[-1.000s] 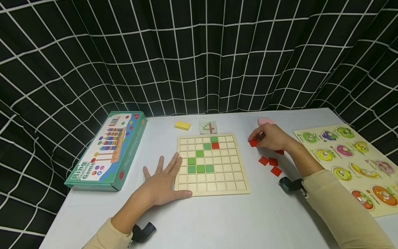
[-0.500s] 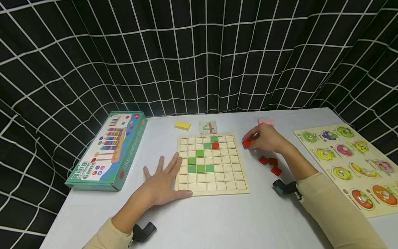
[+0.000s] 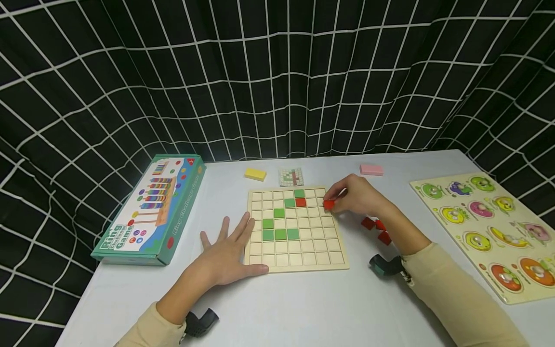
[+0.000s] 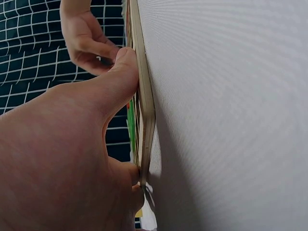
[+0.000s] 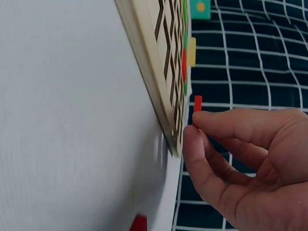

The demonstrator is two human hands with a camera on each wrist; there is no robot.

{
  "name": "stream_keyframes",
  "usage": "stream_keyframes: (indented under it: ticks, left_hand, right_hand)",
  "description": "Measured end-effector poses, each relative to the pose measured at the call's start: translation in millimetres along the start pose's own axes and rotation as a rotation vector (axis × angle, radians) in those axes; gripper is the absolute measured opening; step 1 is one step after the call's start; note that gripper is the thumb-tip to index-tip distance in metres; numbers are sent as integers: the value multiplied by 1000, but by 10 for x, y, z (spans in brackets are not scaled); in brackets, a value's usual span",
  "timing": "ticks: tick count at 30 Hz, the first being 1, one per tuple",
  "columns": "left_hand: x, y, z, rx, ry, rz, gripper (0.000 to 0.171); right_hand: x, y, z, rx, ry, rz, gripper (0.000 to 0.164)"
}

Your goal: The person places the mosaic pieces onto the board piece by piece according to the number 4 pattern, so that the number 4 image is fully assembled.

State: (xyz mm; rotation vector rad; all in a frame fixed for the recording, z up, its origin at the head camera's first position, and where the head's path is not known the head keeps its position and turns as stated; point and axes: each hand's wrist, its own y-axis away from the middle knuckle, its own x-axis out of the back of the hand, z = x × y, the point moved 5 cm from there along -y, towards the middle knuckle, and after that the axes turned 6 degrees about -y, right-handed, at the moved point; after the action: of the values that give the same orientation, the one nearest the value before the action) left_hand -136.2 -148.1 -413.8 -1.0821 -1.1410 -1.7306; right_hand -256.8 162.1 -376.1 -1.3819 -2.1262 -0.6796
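A wooden grid board (image 3: 303, 246) lies mid-table, with several green tiles (image 3: 280, 234) and one red tile (image 3: 300, 202) set in its squares. My left hand (image 3: 227, 255) rests spread at the board's left side, its thumb on the near left corner and fingertips along the left edge. Between thumb and fingertip my right hand (image 3: 357, 195) pinches another red tile (image 3: 329, 205), held over the board's right edge. The right wrist view shows this pinched tile (image 5: 198, 103) edge-on, apart from the board's surface. Several loose red tiles (image 3: 384, 237) lie on the table beneath the right forearm.
A small pattern card (image 3: 291, 177) lies behind the board, between a yellow block (image 3: 255, 174) and a pink block (image 3: 371, 169). At left is a green ring game box (image 3: 149, 212); at right, a fruit puzzle board (image 3: 485, 231). A black gridded curtain (image 3: 277, 82) hangs behind.
My right hand has moved left with the pinched red tile, from beside the loose tiles to the board's right edge. The left hand has stayed in place.
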Motion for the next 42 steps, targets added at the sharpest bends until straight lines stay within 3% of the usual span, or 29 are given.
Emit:
stream_keyframes:
  ticks: [20, 32, 42]
  left_hand:
    - [7, 3, 2, -3, -11, 6, 118]
    - [6, 5, 4, -3, -5, 5, 118]
    - [7, 3, 6, -3, -7, 8, 118]
  right_hand:
    - [-350, -128, -299, -15, -25, -40, 25]
    - [-470, -187, -393, -9, -8, -82, 30]
    - [-503, -213, -436, 10, 12, -65, 28]
